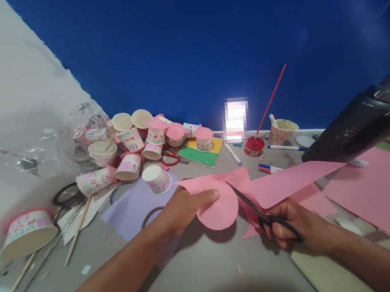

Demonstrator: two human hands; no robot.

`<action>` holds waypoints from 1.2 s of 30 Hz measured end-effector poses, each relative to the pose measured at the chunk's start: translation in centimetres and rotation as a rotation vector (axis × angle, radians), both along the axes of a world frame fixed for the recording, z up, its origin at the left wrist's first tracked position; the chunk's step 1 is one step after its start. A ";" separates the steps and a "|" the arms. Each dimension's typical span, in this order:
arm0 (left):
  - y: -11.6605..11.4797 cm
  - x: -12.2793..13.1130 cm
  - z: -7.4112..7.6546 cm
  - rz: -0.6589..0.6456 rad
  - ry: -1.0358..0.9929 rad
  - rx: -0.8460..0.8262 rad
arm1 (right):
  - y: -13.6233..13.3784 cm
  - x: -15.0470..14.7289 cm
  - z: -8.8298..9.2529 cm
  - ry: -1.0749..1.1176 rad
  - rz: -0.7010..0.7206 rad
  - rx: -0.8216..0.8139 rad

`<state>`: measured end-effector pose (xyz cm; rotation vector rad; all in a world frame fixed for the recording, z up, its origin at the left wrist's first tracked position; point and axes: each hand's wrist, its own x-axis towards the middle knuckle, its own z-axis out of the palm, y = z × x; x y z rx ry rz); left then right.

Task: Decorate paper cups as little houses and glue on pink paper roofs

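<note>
My left hand (189,204) pinches a sheet of pink paper (219,213), thumb on top and fingers hidden beneath. The near part of the sheet is cut to a rounded edge, while a larger flap (291,181) extends to the right. My right hand (289,224) grips black-handled scissors (252,204), fingers through the loops. The scissor blades point up and left, with their tip at the paper beside the rounded part. A strip of cut pink paper hangs below the blades. Just left of the paper, a small decorated paper cup (156,179) stands upside down on a purple sheet (128,213).
Several decorated paper cups (128,166), some with pink tops, crowd the left back. A red jar (254,146) holds a thin red stick. Markers (232,153) and a patterned cup (282,132) lie near the blue wall (188,53). A dark cylindrical object (353,117) juts in from the right.
</note>
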<state>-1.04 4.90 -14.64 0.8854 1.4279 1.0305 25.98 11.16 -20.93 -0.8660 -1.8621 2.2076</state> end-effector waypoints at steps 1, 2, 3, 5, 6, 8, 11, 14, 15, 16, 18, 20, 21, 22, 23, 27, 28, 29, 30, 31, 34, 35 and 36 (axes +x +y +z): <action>0.0 0.0 0.0 -0.001 -0.014 -0.001 | 0.0 0.0 0.0 0.004 -0.002 -0.001; 0.0 0.1 0.0 0.001 -0.025 -0.002 | 0.0 0.0 0.0 0.007 -0.003 -0.003; 0.0 0.1 0.0 0.001 -0.032 -0.003 | 0.0 0.0 0.0 0.008 -0.002 -0.005; 0.0 0.0 0.0 0.000 -0.033 -0.005 | 0.1 0.0 -0.1 0.009 0.001 -0.012; 0.0 0.0 0.0 -0.002 -0.026 -0.008 | 0.1 0.1 -0.2 0.007 -0.001 -0.019; 0.0 -0.1 0.0 -0.010 -0.010 -0.013 | 0.1 0.1 -0.4 0.008 -0.017 -0.040; 0.0 -0.2 -0.1 -0.033 0.011 -0.012 | 0.1 0.2 -0.6 0.005 -0.027 -0.058; 0.0 -0.3 -0.2 -0.046 0.033 -0.011 | 0.1 0.1 -0.5 0.003 -0.018 -0.041; 0.0 -0.3 -0.2 -0.044 0.043 -0.010 | 0.1 0.1 -0.4 0.003 -0.018 -0.040; -0.1 -0.3 -0.2 -0.042 0.053 -0.008 | 0.1 0.1 -0.3 0.003 -0.018 -0.041; -0.1 -0.4 -0.2 -0.041 0.073 -0.010 | 0.1 0.0 -0.1 -0.004 -0.012 -0.035; -0.2 -0.4 -0.2 -0.051 0.093 -0.017 | 0.1 0.0 0.1 -0.008 0.000 -0.026; -0.2 -0.5 -0.2 -0.057 0.098 -0.018 | 0.1 0.0 0.1 -0.006 0.006 -0.024; -0.2 -0.5 -0.2 -0.062 0.100 -0.018 | 0.1 0.0 0.2 -0.004 0.009 -0.027; -0.2 -0.5 -0.2 -0.065 0.100 -0.019 | 0.1 0.0 0.2 0.001 0.008 -0.031; -0.1 -0.6 -0.1 -0.069 0.107 -0.028 | 0.1 0.1 -0.1 0.004 0.004 -0.029; -0.1 -0.6 -0.1 -0.072 0.110 -0.029 | 0.1 0.1 -0.1 0.000 0.003 -0.028; -0.1 -0.6 0.0 -0.076 0.112 -0.028 | 0.1 0.1 -0.2 -0.004 0.001 -0.030; -0.1 -0.6 0.1 -0.080 0.112 -0.025 | 0.1 0.1 -0.2 -0.006 -0.003 -0.034; -0.1 -0.6 0.1 -0.084 0.112 -0.023 | 0.1 0.1 -0.3 -0.005 -0.007 -0.041; -0.1 -0.5 0.2 -0.083 0.127 -0.019 | 0.1 0.0 -0.2 -0.006 -0.010 -0.041; -0.1 -0.6 0.2 -0.081 0.140 -0.022 | 0.1 0.0 -0.1 -0.011 -0.009 -0.037; -0.1 -0.6 0.2 -0.079 0.151 -0.025 | 0.1 -0.1 0.0 -0.018 -0.009 -0.035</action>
